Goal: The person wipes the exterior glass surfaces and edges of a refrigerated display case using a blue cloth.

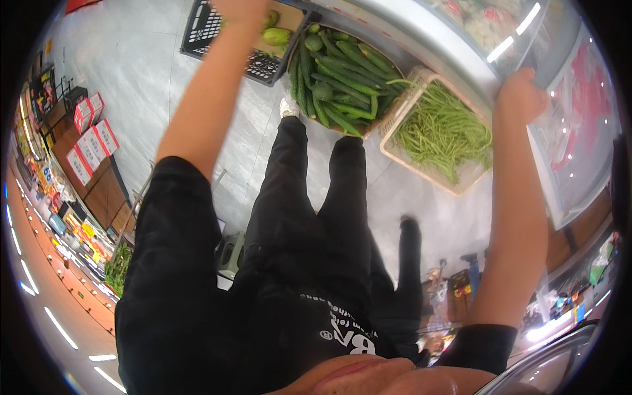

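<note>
My left hand [242, 9] is blurred and cut off by the top edge, above a black plastic crate [269, 73] that holds a few green vegetables [276, 36]. My right hand [523, 96] has its fingers curled at the edge of a glass-topped display case [553, 103]; what it grips, if anything, cannot be made out. Between my arms stands a container heaped with cucumbers [345, 79], with a few rounder green vegetables [322, 92] among them. Beside it, a pale plastic crate [402, 158] holds long green beans [444, 128].
My legs and one light shoe [288, 107] are close to the cucumbers, on grey floor tiles [133, 64]. Red and white boxes [91, 148] stand on the left. Dark-trousered legs of another person [410, 247] show behind me, near a green plastic stool [232, 254].
</note>
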The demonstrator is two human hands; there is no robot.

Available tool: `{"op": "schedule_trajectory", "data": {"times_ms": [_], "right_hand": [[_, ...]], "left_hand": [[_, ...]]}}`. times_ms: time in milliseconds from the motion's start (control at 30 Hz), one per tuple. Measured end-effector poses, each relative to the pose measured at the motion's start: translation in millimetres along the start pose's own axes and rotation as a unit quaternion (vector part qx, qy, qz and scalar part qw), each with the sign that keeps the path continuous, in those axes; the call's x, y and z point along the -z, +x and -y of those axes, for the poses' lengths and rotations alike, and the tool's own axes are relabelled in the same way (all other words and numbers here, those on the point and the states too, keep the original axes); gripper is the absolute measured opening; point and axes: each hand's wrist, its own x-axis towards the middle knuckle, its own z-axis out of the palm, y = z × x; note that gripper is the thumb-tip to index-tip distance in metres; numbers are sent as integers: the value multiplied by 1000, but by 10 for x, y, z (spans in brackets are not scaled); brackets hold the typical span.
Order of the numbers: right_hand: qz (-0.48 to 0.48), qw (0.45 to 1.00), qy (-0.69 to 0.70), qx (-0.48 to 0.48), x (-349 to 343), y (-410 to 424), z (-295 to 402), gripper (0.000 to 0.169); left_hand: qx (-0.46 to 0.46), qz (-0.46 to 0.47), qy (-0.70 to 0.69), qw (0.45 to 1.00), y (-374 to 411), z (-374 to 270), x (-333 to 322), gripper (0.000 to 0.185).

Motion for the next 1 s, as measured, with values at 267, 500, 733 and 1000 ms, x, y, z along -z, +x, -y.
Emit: {"op": "schedule_trajectory", "data": {"times_ms": [267,500,733,1000], "right_hand": [[-14,1000,-13,-22,43,10,83,85],[0,1000,2,-20,0,-9,18,84],[3,1000,-10,-15,-2,-11,62,84],[20,999,-25,-34,-24,46,7,85]], "left_hand": [[23,-88,-51,995,-202,-348,-183,27],[-40,100,-160,981,-531,-1226,192,33],[146,193,88,966,432,175,443,27],[97,330,138,929,404,-591,626,84]]}}
